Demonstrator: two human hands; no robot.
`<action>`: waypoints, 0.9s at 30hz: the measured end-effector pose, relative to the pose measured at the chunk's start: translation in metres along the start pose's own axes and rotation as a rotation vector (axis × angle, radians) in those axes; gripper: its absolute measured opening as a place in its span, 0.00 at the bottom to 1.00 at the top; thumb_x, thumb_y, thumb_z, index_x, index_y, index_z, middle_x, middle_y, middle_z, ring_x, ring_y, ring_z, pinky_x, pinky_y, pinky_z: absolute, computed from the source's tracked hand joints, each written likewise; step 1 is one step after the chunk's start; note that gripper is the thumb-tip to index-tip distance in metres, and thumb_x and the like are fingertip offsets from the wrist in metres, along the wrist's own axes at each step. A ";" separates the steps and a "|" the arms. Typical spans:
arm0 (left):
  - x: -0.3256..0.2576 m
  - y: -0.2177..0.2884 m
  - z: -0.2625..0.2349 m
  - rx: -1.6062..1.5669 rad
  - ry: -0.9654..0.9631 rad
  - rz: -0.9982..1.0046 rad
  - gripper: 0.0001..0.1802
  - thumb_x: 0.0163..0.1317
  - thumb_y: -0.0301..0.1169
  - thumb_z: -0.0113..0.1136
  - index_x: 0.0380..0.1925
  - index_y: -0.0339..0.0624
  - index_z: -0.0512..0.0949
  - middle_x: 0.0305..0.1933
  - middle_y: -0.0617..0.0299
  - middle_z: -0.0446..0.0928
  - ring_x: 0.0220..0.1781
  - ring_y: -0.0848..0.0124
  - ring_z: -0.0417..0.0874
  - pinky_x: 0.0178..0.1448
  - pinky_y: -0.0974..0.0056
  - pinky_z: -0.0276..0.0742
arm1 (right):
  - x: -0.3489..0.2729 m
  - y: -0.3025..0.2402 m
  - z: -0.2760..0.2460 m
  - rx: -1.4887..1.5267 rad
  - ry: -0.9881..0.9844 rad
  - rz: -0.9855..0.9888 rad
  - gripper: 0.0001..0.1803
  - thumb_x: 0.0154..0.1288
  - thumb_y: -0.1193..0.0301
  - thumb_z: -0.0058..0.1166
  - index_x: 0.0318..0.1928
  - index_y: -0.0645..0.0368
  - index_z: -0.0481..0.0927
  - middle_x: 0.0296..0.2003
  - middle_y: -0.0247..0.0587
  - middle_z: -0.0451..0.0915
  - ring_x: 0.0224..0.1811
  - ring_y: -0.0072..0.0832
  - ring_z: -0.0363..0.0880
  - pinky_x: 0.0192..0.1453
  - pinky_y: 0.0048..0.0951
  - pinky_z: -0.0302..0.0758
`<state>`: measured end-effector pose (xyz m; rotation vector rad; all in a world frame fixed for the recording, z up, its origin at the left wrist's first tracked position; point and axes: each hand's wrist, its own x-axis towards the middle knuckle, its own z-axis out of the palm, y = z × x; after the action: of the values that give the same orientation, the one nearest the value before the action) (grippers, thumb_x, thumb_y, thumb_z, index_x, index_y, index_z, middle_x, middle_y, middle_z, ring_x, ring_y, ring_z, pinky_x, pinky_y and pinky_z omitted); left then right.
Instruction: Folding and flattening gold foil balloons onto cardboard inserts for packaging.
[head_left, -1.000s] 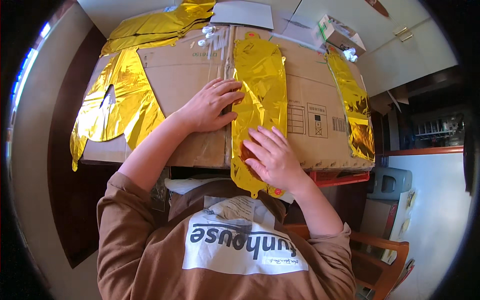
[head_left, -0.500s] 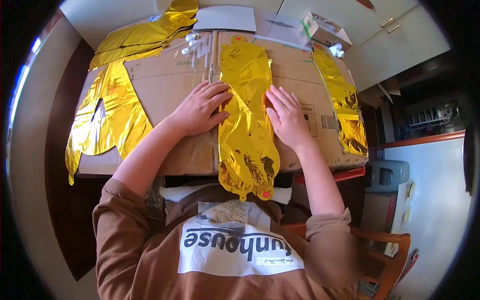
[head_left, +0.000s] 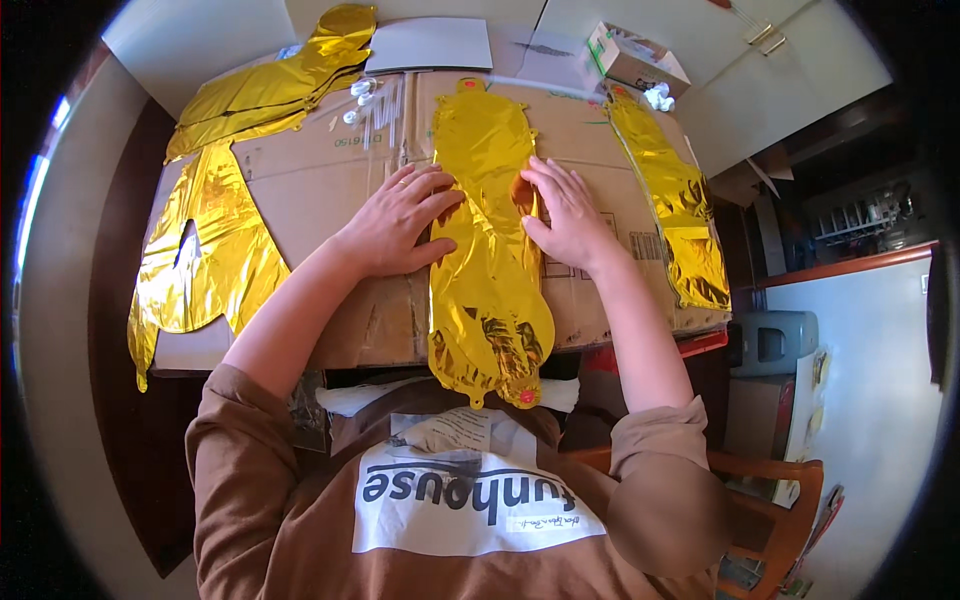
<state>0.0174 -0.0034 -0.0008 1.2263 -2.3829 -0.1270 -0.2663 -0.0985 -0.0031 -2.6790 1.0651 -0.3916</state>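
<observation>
A long, flat, gold foil balloon (head_left: 482,130) lies down the middle of a cardboard surface, its lower end hanging past the near edge. My left hand (head_left: 405,220) bends its fingers over the balloon's left edge, the thumb lower down on the foil. On the opposite edge, my right hand (head_left: 565,210) has its fingers closed round a raised fold of foil that reflects orange. Both hands grip the balloon near its middle, and their fingertips are partly hidden. The foil between them is creased, and a red dot marks each end.
Cardboard (head_left: 330,230) covers the table. Another gold foil piece (head_left: 210,240) lies at the left, a gold foil stack (head_left: 270,95) behind it, and a gold strip (head_left: 670,200) at the right. Behind are clear straws (head_left: 381,112), a white sheet (head_left: 430,45) and an open box (head_left: 638,60).
The view has shifted slightly. Both hands stay at the balloon's edges, and the foil fold by my right fingers shows more plainly.
</observation>
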 end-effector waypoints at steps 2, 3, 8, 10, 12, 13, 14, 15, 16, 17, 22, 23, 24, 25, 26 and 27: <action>0.001 0.001 -0.002 0.000 -0.010 0.005 0.37 0.59 0.45 0.68 0.66 0.40 0.71 0.66 0.47 0.70 0.73 0.48 0.67 0.79 0.46 0.57 | 0.001 0.002 0.000 0.019 0.004 -0.004 0.32 0.69 0.60 0.55 0.70 0.58 0.68 0.75 0.53 0.62 0.79 0.49 0.54 0.83 0.53 0.47; 0.001 0.001 -0.002 -0.004 -0.015 0.006 0.37 0.59 0.45 0.67 0.66 0.40 0.71 0.66 0.47 0.70 0.73 0.48 0.67 0.79 0.46 0.57 | 0.001 0.002 -0.001 0.014 0.001 -0.008 0.33 0.69 0.60 0.55 0.70 0.58 0.68 0.75 0.53 0.61 0.79 0.49 0.54 0.83 0.53 0.47; -0.002 -0.003 -0.001 -0.029 -0.013 0.002 0.38 0.59 0.47 0.67 0.66 0.40 0.70 0.67 0.47 0.69 0.73 0.49 0.67 0.79 0.45 0.55 | -0.020 -0.046 -0.010 -0.064 0.069 -0.117 0.35 0.73 0.55 0.52 0.73 0.60 0.65 0.76 0.54 0.59 0.80 0.49 0.53 0.82 0.57 0.48; -0.002 -0.003 -0.001 -0.021 -0.013 0.001 0.38 0.59 0.47 0.67 0.67 0.41 0.70 0.67 0.47 0.69 0.73 0.50 0.67 0.80 0.45 0.55 | -0.041 -0.080 -0.006 0.019 -0.025 -0.162 0.35 0.73 0.52 0.52 0.73 0.58 0.65 0.76 0.55 0.57 0.80 0.52 0.52 0.81 0.59 0.49; -0.002 -0.003 -0.001 -0.017 -0.010 0.005 0.39 0.59 0.47 0.67 0.67 0.41 0.69 0.67 0.47 0.69 0.73 0.50 0.67 0.80 0.45 0.55 | -0.060 -0.107 0.004 0.057 -0.096 -0.222 0.35 0.72 0.50 0.53 0.73 0.54 0.67 0.76 0.56 0.57 0.79 0.56 0.53 0.80 0.61 0.49; -0.003 -0.004 0.000 -0.014 -0.008 0.008 0.39 0.59 0.47 0.67 0.67 0.41 0.69 0.67 0.47 0.69 0.73 0.50 0.67 0.80 0.45 0.55 | -0.069 -0.116 0.010 0.054 -0.118 -0.236 0.36 0.71 0.49 0.54 0.73 0.53 0.67 0.76 0.56 0.58 0.78 0.56 0.53 0.79 0.62 0.49; -0.003 -0.004 0.000 -0.011 -0.007 0.009 0.39 0.59 0.47 0.67 0.67 0.41 0.69 0.67 0.47 0.69 0.73 0.50 0.67 0.80 0.45 0.54 | -0.076 -0.121 0.014 0.036 -0.122 -0.244 0.36 0.70 0.49 0.56 0.72 0.53 0.68 0.75 0.56 0.58 0.78 0.56 0.54 0.79 0.62 0.50; -0.002 -0.004 -0.001 -0.013 -0.017 0.006 0.39 0.59 0.48 0.67 0.67 0.42 0.69 0.67 0.47 0.69 0.73 0.50 0.67 0.80 0.45 0.54 | -0.082 -0.125 0.018 0.018 -0.127 -0.253 0.36 0.69 0.49 0.57 0.72 0.53 0.69 0.75 0.56 0.59 0.78 0.56 0.55 0.79 0.62 0.50; -0.002 -0.004 -0.001 -0.015 -0.026 0.002 0.39 0.59 0.48 0.67 0.67 0.42 0.69 0.67 0.48 0.69 0.73 0.50 0.67 0.80 0.45 0.54 | -0.087 -0.129 0.020 0.001 -0.132 -0.261 0.37 0.68 0.49 0.58 0.71 0.53 0.69 0.75 0.56 0.60 0.77 0.56 0.55 0.79 0.62 0.50; -0.001 -0.004 -0.001 -0.017 -0.034 0.000 0.39 0.59 0.48 0.67 0.67 0.42 0.70 0.67 0.48 0.69 0.72 0.51 0.67 0.80 0.45 0.54 | -0.092 -0.132 0.020 0.007 -0.128 -0.270 0.37 0.67 0.49 0.59 0.71 0.53 0.70 0.74 0.55 0.60 0.77 0.56 0.56 0.79 0.61 0.50; -0.004 -0.007 0.000 0.008 -0.022 0.012 0.39 0.58 0.49 0.68 0.67 0.43 0.70 0.67 0.49 0.69 0.72 0.52 0.68 0.80 0.46 0.54 | -0.108 -0.143 0.019 0.043 -0.122 -0.316 0.37 0.63 0.51 0.63 0.68 0.55 0.73 0.72 0.54 0.64 0.76 0.54 0.58 0.78 0.59 0.52; -0.004 -0.008 0.000 0.007 -0.023 0.010 0.39 0.58 0.49 0.67 0.67 0.43 0.70 0.67 0.49 0.69 0.73 0.52 0.68 0.80 0.46 0.54 | -0.111 -0.145 0.020 0.054 -0.124 -0.320 0.37 0.63 0.51 0.63 0.68 0.55 0.73 0.72 0.53 0.64 0.76 0.54 0.58 0.78 0.59 0.52; -0.004 -0.008 0.000 0.005 -0.019 0.016 0.39 0.59 0.49 0.67 0.67 0.43 0.70 0.67 0.49 0.69 0.73 0.52 0.68 0.80 0.46 0.54 | -0.113 -0.145 0.020 0.065 -0.109 -0.322 0.36 0.62 0.52 0.64 0.67 0.56 0.74 0.71 0.52 0.66 0.76 0.53 0.60 0.78 0.59 0.52; -0.003 -0.007 0.001 0.003 -0.015 0.023 0.39 0.59 0.49 0.67 0.67 0.43 0.70 0.67 0.49 0.69 0.73 0.52 0.67 0.80 0.46 0.54 | -0.116 -0.145 0.020 0.090 -0.101 -0.339 0.35 0.63 0.53 0.63 0.66 0.56 0.75 0.71 0.52 0.67 0.75 0.52 0.61 0.78 0.57 0.54; -0.002 -0.007 0.001 0.000 -0.008 0.033 0.39 0.59 0.49 0.67 0.67 0.43 0.70 0.67 0.50 0.69 0.73 0.52 0.67 0.80 0.46 0.55 | -0.117 -0.144 0.019 0.111 -0.092 -0.354 0.33 0.64 0.54 0.63 0.66 0.57 0.76 0.70 0.52 0.69 0.74 0.51 0.63 0.77 0.56 0.57; -0.002 -0.006 0.001 0.003 -0.010 0.026 0.39 0.59 0.49 0.67 0.67 0.43 0.70 0.67 0.50 0.69 0.73 0.52 0.67 0.80 0.46 0.55 | -0.119 -0.142 0.017 0.132 -0.082 -0.368 0.32 0.65 0.55 0.62 0.65 0.57 0.77 0.69 0.52 0.70 0.73 0.50 0.65 0.77 0.54 0.59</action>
<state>0.0230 -0.0055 -0.0042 1.1986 -2.4074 -0.1213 -0.2541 0.0872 0.0053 -2.7385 0.5012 -0.3958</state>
